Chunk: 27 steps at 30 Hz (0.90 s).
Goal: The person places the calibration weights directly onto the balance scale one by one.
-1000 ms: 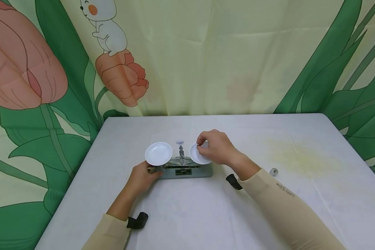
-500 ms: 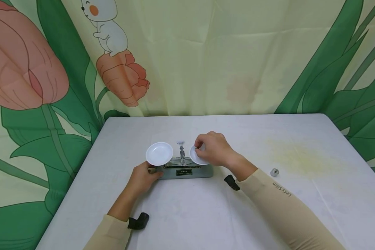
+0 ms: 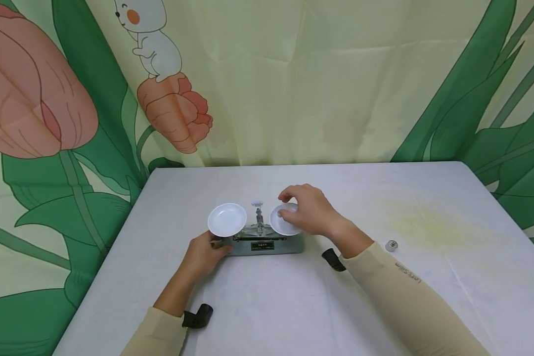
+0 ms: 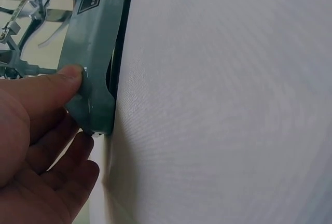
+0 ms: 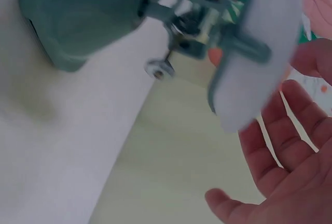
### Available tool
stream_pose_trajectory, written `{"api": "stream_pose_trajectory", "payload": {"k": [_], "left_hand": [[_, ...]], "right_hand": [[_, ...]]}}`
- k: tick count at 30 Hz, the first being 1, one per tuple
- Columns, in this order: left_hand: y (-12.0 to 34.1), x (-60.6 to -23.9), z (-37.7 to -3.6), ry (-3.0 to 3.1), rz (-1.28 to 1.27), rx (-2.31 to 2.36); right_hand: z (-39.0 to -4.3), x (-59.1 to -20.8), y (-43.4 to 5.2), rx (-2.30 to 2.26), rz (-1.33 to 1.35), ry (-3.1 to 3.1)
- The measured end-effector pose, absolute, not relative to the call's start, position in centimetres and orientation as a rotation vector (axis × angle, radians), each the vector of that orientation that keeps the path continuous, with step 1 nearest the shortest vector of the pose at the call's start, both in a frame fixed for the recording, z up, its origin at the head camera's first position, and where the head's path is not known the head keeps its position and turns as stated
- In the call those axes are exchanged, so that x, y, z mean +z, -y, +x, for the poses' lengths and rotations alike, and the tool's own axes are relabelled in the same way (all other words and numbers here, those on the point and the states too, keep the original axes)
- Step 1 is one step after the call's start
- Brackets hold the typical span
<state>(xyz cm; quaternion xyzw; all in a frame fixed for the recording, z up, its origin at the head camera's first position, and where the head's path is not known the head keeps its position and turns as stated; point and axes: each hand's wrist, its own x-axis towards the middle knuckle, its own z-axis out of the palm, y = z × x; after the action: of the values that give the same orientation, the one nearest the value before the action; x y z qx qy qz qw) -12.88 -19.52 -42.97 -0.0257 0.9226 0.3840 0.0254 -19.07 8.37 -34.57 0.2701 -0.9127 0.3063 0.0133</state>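
A grey-green balance scale [image 3: 267, 249] stands on the white table with two white pans. My left hand [image 3: 203, 254] grips the left end of its base, the thumb [image 4: 70, 76] on the front face and the fingers curled at the end. Over the right pan [image 3: 285, 229] hovers my right hand [image 3: 309, 211], thumb and index finger spread apart. A small shiny weight [image 3: 279, 213] shows on that pan beside the thumb tip. In the right wrist view the pan [image 5: 259, 53] covers part of the fingers. The left pan [image 3: 227, 220] bears nothing.
A small silver metal cylinder [image 3: 391, 245] stands on the table to the right, just beyond the right sleeve. Behind the far table edge hangs a printed curtain [image 3: 320, 99]. Black wrist straps [image 3: 198, 316] sit on both forearms.
My right hand lowers a small weight to the right pan, then its fingers part and lift slightly away. The left hand stays on the base.
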Motion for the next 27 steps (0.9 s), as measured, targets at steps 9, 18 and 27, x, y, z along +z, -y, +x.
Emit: {"api": "stream_pose_trajectory", "payload": {"k": [9, 18, 27], "left_hand": [[19.5, -43.1, -12.9, -2.849, -0.076, 1.185], [19.6, -43.0, -12.9, -2.845, -0.077, 1.190], [19.5, -43.0, -12.9, -2.838, -0.084, 1.195]], "right_hand": [[-18.4, -33.8, -12.0, 1.137, 0.742, 2.767], [-17.2, -34.6, -16.1, 1.149, 0.685, 2.828], [-16.2, -36.6, -19.4, 1.129, 0.613, 2.950]]}}
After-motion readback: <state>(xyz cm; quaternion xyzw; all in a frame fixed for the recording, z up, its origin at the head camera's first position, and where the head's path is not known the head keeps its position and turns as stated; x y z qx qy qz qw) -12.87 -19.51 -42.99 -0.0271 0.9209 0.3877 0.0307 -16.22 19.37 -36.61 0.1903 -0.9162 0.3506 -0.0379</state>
